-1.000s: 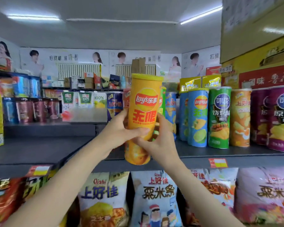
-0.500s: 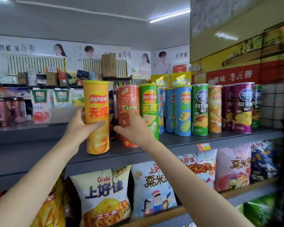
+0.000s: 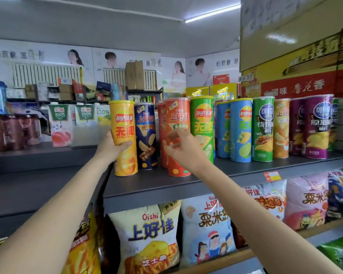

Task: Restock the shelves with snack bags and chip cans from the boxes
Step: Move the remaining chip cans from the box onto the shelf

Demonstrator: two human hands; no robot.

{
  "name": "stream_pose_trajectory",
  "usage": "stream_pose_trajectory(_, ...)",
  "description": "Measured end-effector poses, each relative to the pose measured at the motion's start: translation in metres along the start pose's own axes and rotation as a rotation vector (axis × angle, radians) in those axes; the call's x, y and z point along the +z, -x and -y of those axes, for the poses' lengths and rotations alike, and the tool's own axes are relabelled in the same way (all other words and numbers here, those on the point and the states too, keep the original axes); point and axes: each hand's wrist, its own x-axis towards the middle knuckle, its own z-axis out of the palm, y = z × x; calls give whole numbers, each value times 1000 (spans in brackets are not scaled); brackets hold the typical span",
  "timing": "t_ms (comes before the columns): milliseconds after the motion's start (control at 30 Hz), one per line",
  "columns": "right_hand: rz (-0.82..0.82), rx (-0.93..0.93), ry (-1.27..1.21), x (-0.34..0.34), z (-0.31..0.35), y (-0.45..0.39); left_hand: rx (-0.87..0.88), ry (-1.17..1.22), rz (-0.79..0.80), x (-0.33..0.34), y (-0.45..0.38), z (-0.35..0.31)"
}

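Head view, lower frame: snack bags hang under the shelf. At centre, the left hand wraps its fingers round the yellow chip can standing there; right hand hovers, fingers loosely apart, at the orange can. Probably light, stiff, slick; hold mid-body.

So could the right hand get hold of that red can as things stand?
Probably yes. The right hand is already at the front of the red can, fingers spread, nothing between them; neighbouring cans stand close on both sides.
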Motion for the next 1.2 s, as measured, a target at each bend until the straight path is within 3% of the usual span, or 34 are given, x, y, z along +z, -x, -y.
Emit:
stream_pose_trajectory(200, 49, -25, 28, 10, -5, -2, 25, -57, -21, 3, -12, 15)
stream_pose_trajectory(300, 22, -16, -14, 5, -10, 0, 6, -228, -190, 6, -1, 13)
stream_pose_trajectory(400, -9, -49, -58, -11, -15, 8, 258, -192, -449, 21, 37, -5)
stream_pose_trajectory(467, -39, -93, -45, -31, -20, 20, 479, -93, -464, 46, 74, -21)
stream_pose_trajectory(600, 59, -82, 82, -95, -60, 66, 759, -20, -172, 131, 156, -32)
stream_pose_trajectory(700, 190, 129, 189, -143, -122, 117, 741, -23, 139, 213, 218, -12)
stream_pose_trajectory(933, 392, 720, 322, -211, -334, 269, 375, -179, 725, 408, 325, 67)
stream_pose_trajectory(1067, 676, 1025, 256, -217, -439, 368, 85, -377, 936, 501, 375, 117)
stream_pose_trajectory(1200, 923, 1142, 211, -201, -501, 450, -211, -550, 1043, 537, 415, 163)
